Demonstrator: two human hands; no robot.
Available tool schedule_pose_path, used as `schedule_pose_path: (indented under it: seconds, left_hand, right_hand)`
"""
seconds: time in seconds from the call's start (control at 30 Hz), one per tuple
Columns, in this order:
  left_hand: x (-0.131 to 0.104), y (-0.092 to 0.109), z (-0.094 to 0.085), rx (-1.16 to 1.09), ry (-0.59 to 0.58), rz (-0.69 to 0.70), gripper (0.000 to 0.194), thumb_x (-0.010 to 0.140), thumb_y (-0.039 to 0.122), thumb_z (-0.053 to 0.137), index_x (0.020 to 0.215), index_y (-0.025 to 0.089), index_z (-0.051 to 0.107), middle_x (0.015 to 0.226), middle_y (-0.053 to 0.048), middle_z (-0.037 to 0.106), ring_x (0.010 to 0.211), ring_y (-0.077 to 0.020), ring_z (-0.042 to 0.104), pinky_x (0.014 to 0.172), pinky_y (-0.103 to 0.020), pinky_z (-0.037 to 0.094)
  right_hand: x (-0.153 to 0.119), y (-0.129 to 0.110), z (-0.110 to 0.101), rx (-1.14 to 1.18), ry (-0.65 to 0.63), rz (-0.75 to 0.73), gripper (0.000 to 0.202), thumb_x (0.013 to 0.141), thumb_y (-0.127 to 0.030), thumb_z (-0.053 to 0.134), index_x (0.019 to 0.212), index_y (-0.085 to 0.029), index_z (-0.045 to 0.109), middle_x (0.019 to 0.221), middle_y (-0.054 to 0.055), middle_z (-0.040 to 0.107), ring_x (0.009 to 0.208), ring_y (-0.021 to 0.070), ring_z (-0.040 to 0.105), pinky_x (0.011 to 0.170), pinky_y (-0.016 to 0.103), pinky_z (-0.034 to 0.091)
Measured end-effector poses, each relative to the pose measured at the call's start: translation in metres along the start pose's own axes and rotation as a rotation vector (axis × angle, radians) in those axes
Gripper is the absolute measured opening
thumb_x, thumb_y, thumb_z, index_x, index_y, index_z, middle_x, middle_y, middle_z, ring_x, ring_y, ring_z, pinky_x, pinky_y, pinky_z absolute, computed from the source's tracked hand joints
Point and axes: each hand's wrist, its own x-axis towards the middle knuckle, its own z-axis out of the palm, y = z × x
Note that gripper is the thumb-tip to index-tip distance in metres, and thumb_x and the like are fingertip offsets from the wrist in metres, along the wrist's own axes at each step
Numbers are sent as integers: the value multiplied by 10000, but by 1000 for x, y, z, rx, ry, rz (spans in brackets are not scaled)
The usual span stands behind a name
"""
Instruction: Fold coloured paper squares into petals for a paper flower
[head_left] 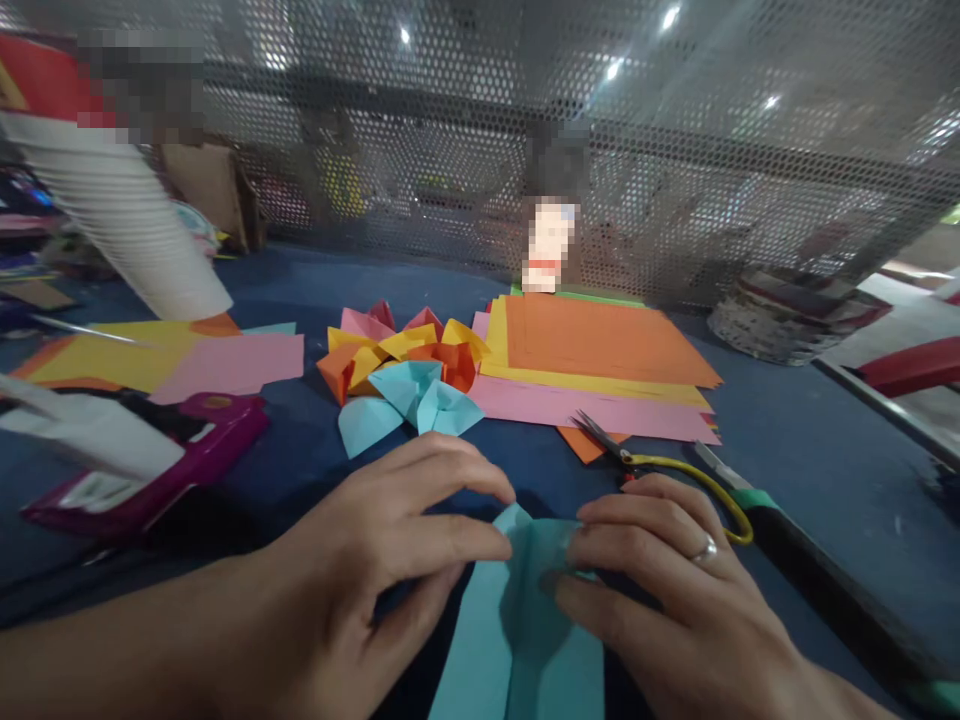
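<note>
Head view. Item in hand: a turquoise paper sheet (525, 625), between both hands at the near side of the blue counter (795, 430), its lower end running out of view. A lengthwise crease divides it; the upper left edge rises to a small peak. Whether it lies flat or is slightly lifted, I cannot tell.

Left hand (375, 530): fingers loosely curled, a little spread, two tips at the sheet's upper left edge. The thumb is tucked low, so I cannot say whether they pinch or only press. Right hand (667, 570), ring on one finger: fingers drawn close together, tips on the upper right part. Its grip from beneath is hidden.

Handling (my estimate): very light; thin but stiff enough to keep a crease, as the folded paper pieces (409, 365) beyond the left hand do. Should slide easily under dry fingertips, wrinkle if squeezed, tear if pulled at an edge. Best hold: light fingertips on the two upper edges, either side of the crease, with pressure along the fold, not across it.

Nearby: scissors (628, 460) just past the right fingers, a green-and-black-handled tool (825, 580) to their right, a stack of coloured sheets (600, 340) behind.
</note>
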Motion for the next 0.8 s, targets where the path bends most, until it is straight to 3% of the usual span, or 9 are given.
schedule_pose_path:
  seconds: [0.1,0.17,0.3,0.37,0.6,0.8]
  left_hand:
    - [-3,-2,1,114,-23,92,398,782,-38,421,1042,179,630,1293,-53,526,1248,-197,421,1079,-377,295]
    - [-4,-3,3,175,-42,194,346,813,-1,420,1021,164,641,1235,-34,595,1218,-187,461,1098,-358,268]
    - [-9,0,10,204,-82,475,211,917,167,489,1030,138,665,1078,0,700,1066,-150,576,1104,-297,294]
    - [-13,1,13,203,-103,532,190,914,181,526,1028,149,674,1092,7,701,1041,-139,592,1075,-275,347]
    - [-17,1,21,209,-103,470,180,936,159,500,933,148,680,902,-26,722,831,-152,632,936,-310,478]
    - [-17,2,21,275,-95,480,183,926,190,514,865,168,685,828,-15,697,740,-144,615,783,-269,528]
  right_hand:
    - [-5,7,1,21,-79,-18,238,960,-166,467,832,-216,661,878,-12,684,948,159,568,961,354,318]
    - [-7,11,0,61,-166,-29,213,953,-154,464,868,-197,654,924,6,676,966,169,559,960,362,314]
    - [-8,9,-3,111,-243,18,287,940,-87,380,925,-199,644,971,31,673,984,181,552,961,369,313]
    - [-6,6,-6,132,-264,20,306,932,-83,362,984,-204,638,990,37,674,980,190,556,969,388,308]
    - [1,-1,-19,212,-454,-118,315,934,-118,335,864,-220,625,982,25,687,907,180,591,896,361,388]
    - [3,-3,-24,276,-533,-49,224,861,-95,462,935,-219,634,975,24,671,888,176,594,903,351,416]
